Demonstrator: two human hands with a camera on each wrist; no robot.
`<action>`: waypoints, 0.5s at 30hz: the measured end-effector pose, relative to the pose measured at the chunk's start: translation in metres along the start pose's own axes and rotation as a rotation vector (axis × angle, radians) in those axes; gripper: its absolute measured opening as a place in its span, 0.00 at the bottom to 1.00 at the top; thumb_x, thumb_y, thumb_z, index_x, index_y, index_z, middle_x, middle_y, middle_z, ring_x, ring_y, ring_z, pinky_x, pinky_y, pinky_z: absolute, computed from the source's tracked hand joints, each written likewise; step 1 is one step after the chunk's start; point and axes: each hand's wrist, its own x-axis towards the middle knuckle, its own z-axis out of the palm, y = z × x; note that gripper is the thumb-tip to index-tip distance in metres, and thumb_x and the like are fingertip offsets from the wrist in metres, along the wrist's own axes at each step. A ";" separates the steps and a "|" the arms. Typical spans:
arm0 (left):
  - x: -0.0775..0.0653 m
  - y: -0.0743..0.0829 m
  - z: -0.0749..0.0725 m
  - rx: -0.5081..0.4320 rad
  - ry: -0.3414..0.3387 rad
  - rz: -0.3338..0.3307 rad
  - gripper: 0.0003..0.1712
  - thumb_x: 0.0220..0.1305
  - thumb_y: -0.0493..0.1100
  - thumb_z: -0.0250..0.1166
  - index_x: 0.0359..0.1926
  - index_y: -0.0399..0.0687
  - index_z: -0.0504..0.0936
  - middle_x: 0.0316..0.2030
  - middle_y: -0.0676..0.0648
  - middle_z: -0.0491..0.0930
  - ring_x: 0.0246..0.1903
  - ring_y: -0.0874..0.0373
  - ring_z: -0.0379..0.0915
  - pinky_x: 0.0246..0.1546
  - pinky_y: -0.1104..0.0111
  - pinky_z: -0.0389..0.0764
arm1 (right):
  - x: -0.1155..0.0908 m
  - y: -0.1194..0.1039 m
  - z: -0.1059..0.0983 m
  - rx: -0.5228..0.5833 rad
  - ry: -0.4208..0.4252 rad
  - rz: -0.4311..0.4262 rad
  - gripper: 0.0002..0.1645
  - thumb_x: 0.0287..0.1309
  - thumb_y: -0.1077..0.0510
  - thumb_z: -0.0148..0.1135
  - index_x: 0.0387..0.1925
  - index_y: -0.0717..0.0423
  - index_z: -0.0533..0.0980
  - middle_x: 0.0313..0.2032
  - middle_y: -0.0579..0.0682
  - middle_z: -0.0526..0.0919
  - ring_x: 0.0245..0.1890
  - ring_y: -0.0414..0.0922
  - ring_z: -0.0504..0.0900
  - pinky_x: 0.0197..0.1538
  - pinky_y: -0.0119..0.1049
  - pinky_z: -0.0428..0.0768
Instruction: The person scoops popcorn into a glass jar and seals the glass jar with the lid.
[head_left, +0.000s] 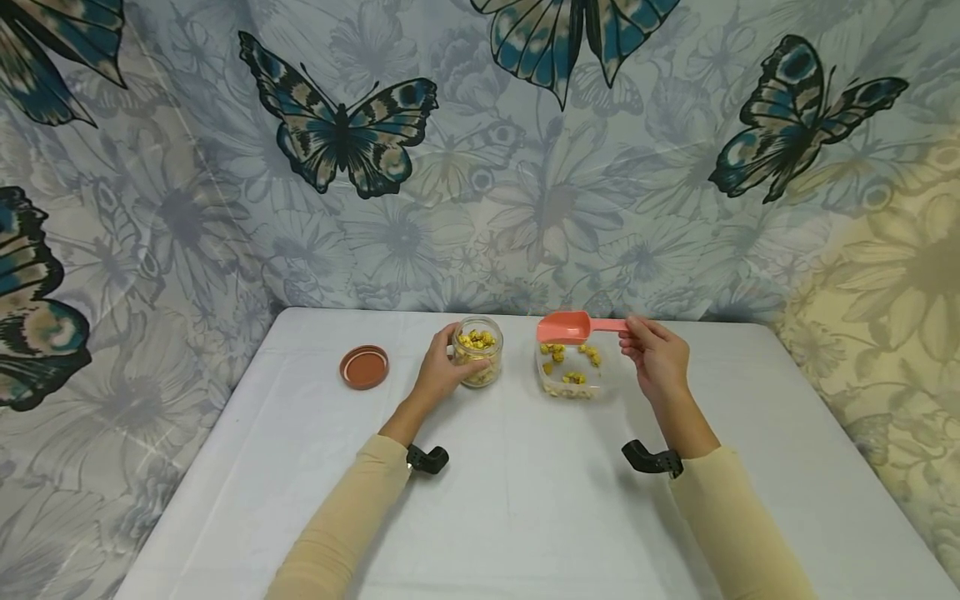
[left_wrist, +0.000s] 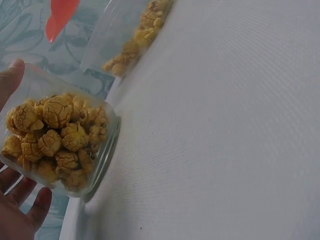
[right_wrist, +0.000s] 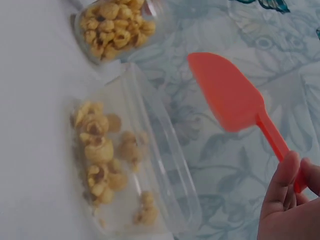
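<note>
My left hand (head_left: 441,367) grips a glass jar (head_left: 480,377) that stands upright on the table, fingers and thumb around its sides. Yellow popcorn (left_wrist: 55,135) fills much of the jar, as the left wrist view shows. To the right, my right hand (head_left: 660,358) pinches the handle of a coral-red scoop (head_left: 564,327) and holds it raised over the far side of a clear plastic container (head_left: 572,390). Some popcorn pieces (right_wrist: 97,150) lie on that container's bottom. No popcorn shows in the scoop.
A brown-red jar lid (head_left: 364,367) lies on the table left of the jar. The white-covered table (head_left: 510,508) ends at a wall hung with butterfly-patterned cloth (head_left: 465,225). A dark band with a black mount (head_left: 427,460) sits on each wrist.
</note>
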 end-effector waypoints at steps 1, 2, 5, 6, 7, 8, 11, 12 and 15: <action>0.000 0.000 0.000 0.002 0.001 -0.002 0.52 0.51 0.53 0.76 0.71 0.46 0.59 0.66 0.44 0.65 0.65 0.51 0.64 0.62 0.55 0.73 | 0.001 0.001 -0.002 -0.005 0.011 0.009 0.03 0.58 0.58 0.67 0.34 0.53 0.83 0.23 0.46 0.85 0.20 0.38 0.81 0.27 0.25 0.83; 0.000 0.000 0.000 0.004 0.003 -0.004 0.52 0.51 0.54 0.76 0.71 0.46 0.59 0.66 0.44 0.65 0.65 0.51 0.64 0.62 0.55 0.73 | 0.001 0.003 -0.004 -0.006 0.021 0.017 0.03 0.58 0.58 0.67 0.34 0.53 0.83 0.23 0.46 0.85 0.20 0.38 0.81 0.27 0.25 0.83; 0.000 -0.001 0.001 0.013 0.009 -0.009 0.52 0.51 0.54 0.76 0.71 0.46 0.60 0.66 0.44 0.65 0.64 0.51 0.64 0.61 0.56 0.73 | 0.003 0.006 -0.010 -0.005 0.044 0.034 0.03 0.59 0.58 0.67 0.35 0.54 0.82 0.23 0.46 0.84 0.20 0.38 0.81 0.27 0.25 0.82; 0.000 -0.001 0.001 0.016 0.011 -0.010 0.51 0.51 0.54 0.76 0.71 0.47 0.60 0.66 0.44 0.65 0.64 0.51 0.64 0.61 0.56 0.73 | 0.004 0.008 -0.011 -0.004 0.051 0.038 0.03 0.59 0.59 0.66 0.35 0.54 0.82 0.22 0.46 0.84 0.20 0.38 0.81 0.27 0.25 0.82; 0.000 -0.001 0.001 0.018 0.012 -0.010 0.51 0.51 0.54 0.76 0.71 0.47 0.60 0.66 0.44 0.66 0.64 0.51 0.65 0.61 0.56 0.73 | 0.005 0.009 -0.013 -0.006 0.060 0.043 0.03 0.59 0.59 0.66 0.35 0.54 0.82 0.22 0.46 0.84 0.20 0.38 0.81 0.26 0.25 0.82; 0.000 -0.001 0.001 0.018 0.013 -0.011 0.51 0.51 0.54 0.76 0.71 0.47 0.61 0.65 0.44 0.66 0.64 0.51 0.65 0.61 0.56 0.74 | 0.006 0.010 -0.015 -0.008 0.067 0.047 0.04 0.60 0.59 0.65 0.36 0.54 0.82 0.22 0.46 0.84 0.20 0.38 0.81 0.26 0.25 0.82; 0.000 0.000 0.001 0.014 0.013 -0.008 0.51 0.51 0.54 0.76 0.71 0.47 0.61 0.65 0.44 0.66 0.64 0.51 0.65 0.61 0.56 0.74 | 0.009 0.015 -0.020 -0.018 0.086 0.064 0.04 0.60 0.59 0.65 0.36 0.54 0.82 0.22 0.46 0.84 0.20 0.38 0.81 0.26 0.25 0.82; -0.001 0.000 0.001 0.011 0.014 -0.006 0.51 0.51 0.54 0.76 0.71 0.46 0.61 0.65 0.44 0.66 0.63 0.51 0.65 0.61 0.56 0.74 | 0.010 0.017 -0.021 -0.023 0.093 0.069 0.03 0.60 0.59 0.65 0.36 0.54 0.82 0.22 0.46 0.84 0.20 0.38 0.80 0.26 0.25 0.82; -0.001 0.000 0.001 0.008 0.014 -0.006 0.51 0.51 0.54 0.76 0.71 0.46 0.60 0.65 0.44 0.66 0.63 0.51 0.65 0.61 0.56 0.74 | 0.012 0.021 -0.026 -0.046 0.113 0.084 0.04 0.60 0.57 0.66 0.36 0.52 0.82 0.23 0.45 0.84 0.21 0.37 0.80 0.27 0.25 0.82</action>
